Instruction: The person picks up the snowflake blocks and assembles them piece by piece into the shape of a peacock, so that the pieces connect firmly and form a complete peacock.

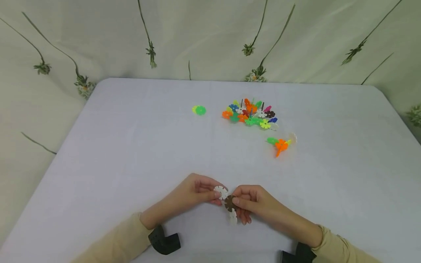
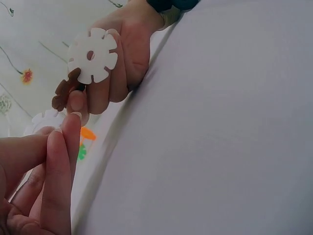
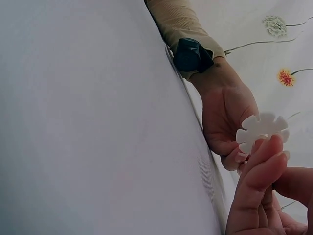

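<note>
My left hand [image 1: 201, 190] pinches a white notched plastic disc [image 1: 220, 190] between thumb and fingers. Against its lower right edge sits a brown notched disc [image 1: 228, 204], pinched by my right hand [image 1: 258, 201]. A second white disc [image 1: 233, 217] hangs below the brown one, at an angle to it. The left wrist view shows this second white disc [image 2: 100, 55] face-on in front of the right hand, touching the brown disc [image 2: 62, 93]. How deeply the notches mesh cannot be seen, as fingertips cover part of the joints.
Farther back lies a cluster of many-coloured notched discs [image 1: 250, 120]. Nearer on the right is a joined piece [image 1: 281, 144] of orange, green, yellow and white discs. Green and yellow discs [image 1: 200, 110] overlap left of the cluster. A white cloth covers the table [image 1: 131, 146].
</note>
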A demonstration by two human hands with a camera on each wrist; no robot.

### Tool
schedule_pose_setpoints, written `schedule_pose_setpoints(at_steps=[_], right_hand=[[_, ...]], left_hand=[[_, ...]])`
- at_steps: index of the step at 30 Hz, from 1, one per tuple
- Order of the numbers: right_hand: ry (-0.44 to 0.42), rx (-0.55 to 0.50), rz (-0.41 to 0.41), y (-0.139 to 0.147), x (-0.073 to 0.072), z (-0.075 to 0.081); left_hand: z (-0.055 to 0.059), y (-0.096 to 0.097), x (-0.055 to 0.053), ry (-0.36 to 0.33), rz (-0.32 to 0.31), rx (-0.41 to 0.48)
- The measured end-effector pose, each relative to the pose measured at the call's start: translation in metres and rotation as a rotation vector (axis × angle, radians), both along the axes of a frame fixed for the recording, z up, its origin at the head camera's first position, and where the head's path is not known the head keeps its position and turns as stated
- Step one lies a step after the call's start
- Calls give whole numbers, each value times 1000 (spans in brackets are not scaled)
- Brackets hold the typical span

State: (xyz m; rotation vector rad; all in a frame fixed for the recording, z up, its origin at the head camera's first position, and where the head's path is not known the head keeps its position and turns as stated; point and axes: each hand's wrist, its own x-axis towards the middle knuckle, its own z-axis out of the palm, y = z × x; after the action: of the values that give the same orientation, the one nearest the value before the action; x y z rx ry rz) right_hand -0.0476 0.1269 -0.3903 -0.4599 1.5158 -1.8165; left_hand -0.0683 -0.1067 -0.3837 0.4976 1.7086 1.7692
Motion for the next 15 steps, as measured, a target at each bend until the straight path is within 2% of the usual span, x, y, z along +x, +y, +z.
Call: schedule_pose_setpoints(at_steps=[4,9,15], right_hand=[[5,-42,36,1,-2,0],[7,-20,63,2,-4,2],[-33,-3,47,2,-1,2]], left_hand=[[-2,0,-1,36,-3,10],[-7,0,-1,67,-23,25],[-6,0,1,45,-5,37]])
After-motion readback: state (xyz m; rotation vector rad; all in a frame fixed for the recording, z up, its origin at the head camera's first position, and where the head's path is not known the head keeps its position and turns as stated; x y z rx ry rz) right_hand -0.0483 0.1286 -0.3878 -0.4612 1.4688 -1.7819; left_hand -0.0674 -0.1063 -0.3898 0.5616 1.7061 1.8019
